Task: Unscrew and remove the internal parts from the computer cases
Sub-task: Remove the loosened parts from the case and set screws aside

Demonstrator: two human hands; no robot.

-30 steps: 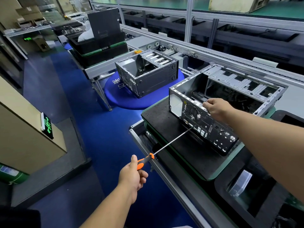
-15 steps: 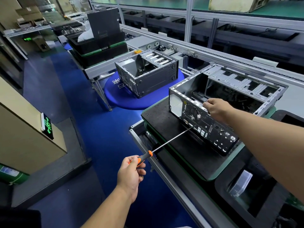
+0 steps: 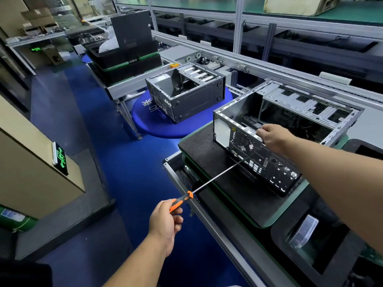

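From the left of my view, my left hand [image 3: 165, 222] is curled tight around the orange-and-black handle of a long, thin-shafted screwdriver [image 3: 209, 181], whose steel shaft runs up and right until its tip meets the rear panel of the open grey sheet-metal computer case [image 3: 269, 129], just below the round fan grille [image 3: 241, 141]. That case lies on its side on a black foam-topped pallet with a green edge [image 3: 215, 162], its open side up. I judge it stiff but fairly light now that much is out, with thin stamped edges that could cut and a smooth painted skin that may slide on the pad, so the folded top rim of the rear panel is the sensible place to brace it. A long shaft like this will flex and cam out if I push off-axis, I think. Further right, my right hand [image 3: 273, 136] has its fingers curled over that rim, gripping it to steady the box. Beyond, a second dark grey stripped case [image 3: 186, 94] sits on a round blue pad [image 3: 145, 119].
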